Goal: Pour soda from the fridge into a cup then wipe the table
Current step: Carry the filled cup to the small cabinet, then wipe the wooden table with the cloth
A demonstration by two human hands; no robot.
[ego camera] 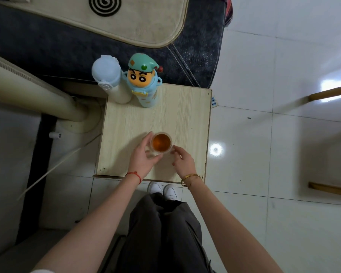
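Observation:
A clear plastic cup (161, 143) with amber soda in it stands near the front middle of a small light-wood table (187, 115). My left hand (144, 156) curves around the cup's left and near side, fingers touching it. My right hand (182, 161) is at the cup's right side, fingertips at its rim. No soda bottle or cloth is in view.
At the table's back left stand a pale blue and cream flask (111, 79) and a cartoon-figure bottle (144, 81). A dark sofa with a beige mat (126, 22) lies behind. A power strip (214, 101) lies on the white tiled floor right of the table.

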